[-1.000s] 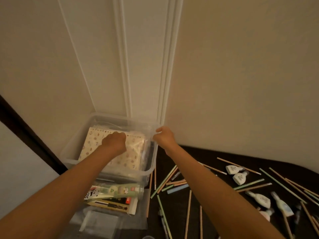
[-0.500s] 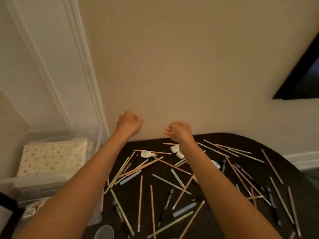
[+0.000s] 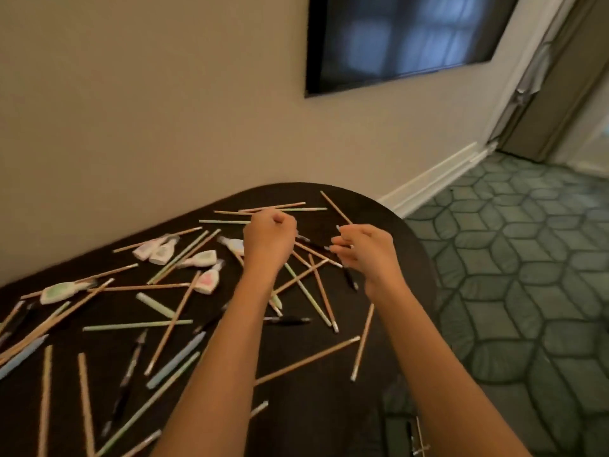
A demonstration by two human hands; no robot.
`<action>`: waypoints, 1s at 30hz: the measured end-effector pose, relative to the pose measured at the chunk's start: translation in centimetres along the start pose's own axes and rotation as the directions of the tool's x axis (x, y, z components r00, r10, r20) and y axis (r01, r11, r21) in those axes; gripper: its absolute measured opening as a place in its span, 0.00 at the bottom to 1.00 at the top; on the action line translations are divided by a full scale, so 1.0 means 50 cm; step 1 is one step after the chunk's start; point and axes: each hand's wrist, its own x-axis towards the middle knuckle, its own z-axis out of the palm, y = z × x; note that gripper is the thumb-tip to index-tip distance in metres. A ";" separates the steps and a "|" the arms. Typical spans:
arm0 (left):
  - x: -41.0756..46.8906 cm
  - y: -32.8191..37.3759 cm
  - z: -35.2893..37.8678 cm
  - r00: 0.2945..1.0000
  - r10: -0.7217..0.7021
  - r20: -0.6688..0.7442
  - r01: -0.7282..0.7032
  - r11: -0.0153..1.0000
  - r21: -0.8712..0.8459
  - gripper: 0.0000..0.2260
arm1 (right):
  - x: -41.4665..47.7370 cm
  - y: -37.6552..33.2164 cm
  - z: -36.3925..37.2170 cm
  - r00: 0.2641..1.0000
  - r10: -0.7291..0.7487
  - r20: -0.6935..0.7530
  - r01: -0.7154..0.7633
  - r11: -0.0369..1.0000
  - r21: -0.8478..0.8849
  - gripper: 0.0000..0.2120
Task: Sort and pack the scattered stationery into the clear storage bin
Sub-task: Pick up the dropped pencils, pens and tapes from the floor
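Several wooden pencils (image 3: pixel 308 359) and pale green and blue pens (image 3: pixel 136 325) lie scattered and crossed on the dark oval table (image 3: pixel 313 417). Several white correction-tape dispensers (image 3: pixel 201 258) lie to the left, and black pens (image 3: pixel 287 320) sit among the pencils. My left hand (image 3: pixel 268 240) hovers in a fist over the far pencils, holding nothing I can see. My right hand (image 3: pixel 365 250) hangs beside it with fingers bent and spread over crossed pencils near the table's right end. The clear storage bin is out of view.
The table's rounded right edge (image 3: pixel 425 258) drops to a green patterned carpet (image 3: pixel 527 291). A beige wall runs behind the table, with a dark screen (image 3: pixel 412 37) mounted on it. A doorway (image 3: pixel 560 94) stands at far right.
My view has swung right, away from the bin, which has left the frame. Both hands moved from the bin to the table's right end, and my right hand's fingers have loosened from a fist.
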 end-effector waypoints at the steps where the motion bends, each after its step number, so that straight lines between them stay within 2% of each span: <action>1: -0.020 -0.007 0.070 0.998 0.037 0.054 -0.038 0.999 0.016 0.12 | 0.007 0.030 -0.059 0.999 -0.020 -0.050 0.022 0.999 0.028 0.07; 6: -0.125 -0.047 0.365 0.946 0.209 0.248 -0.220 0.975 0.019 0.10 | 0.036 0.169 -0.323 0.963 -0.089 -0.255 0.112 0.991 0.077 0.07; 9: -0.187 -0.113 0.524 0.900 0.220 0.376 -0.239 0.971 0.003 0.09 | 0.041 0.266 -0.470 0.925 -0.044 -0.378 0.108 0.983 0.149 0.09; 13: -0.263 -0.244 0.701 0.832 0.105 0.544 -0.172 0.982 0.075 0.09 | 0.031 0.420 -0.621 0.866 0.070 -0.495 0.058 0.970 0.237 0.07; 16: -0.299 -0.341 0.800 0.795 -0.009 0.607 -0.115 0.979 0.166 0.06 | 0.034 0.518 -0.689 0.839 0.186 -0.511 -0.015 0.947 0.321 0.05; 23: -0.307 -0.525 0.996 0.701 -0.218 0.679 -0.099 0.913 0.395 0.04 | 0.127 0.721 -0.811 0.731 0.414 -0.543 -0.160 0.877 0.453 0.08; 27: -0.295 -0.629 1.104 0.639 -0.320 0.700 -0.136 0.849 0.511 0.12 | 0.203 0.839 -0.868 0.664 0.505 -0.551 -0.222 0.837 0.500 0.08; 30: -0.286 -0.709 1.168 0.594 -0.401 0.697 -0.148 0.798 0.584 0.14 | 0.250 0.932 -0.899 0.619 0.553 -0.557 -0.298 0.822 0.484 0.08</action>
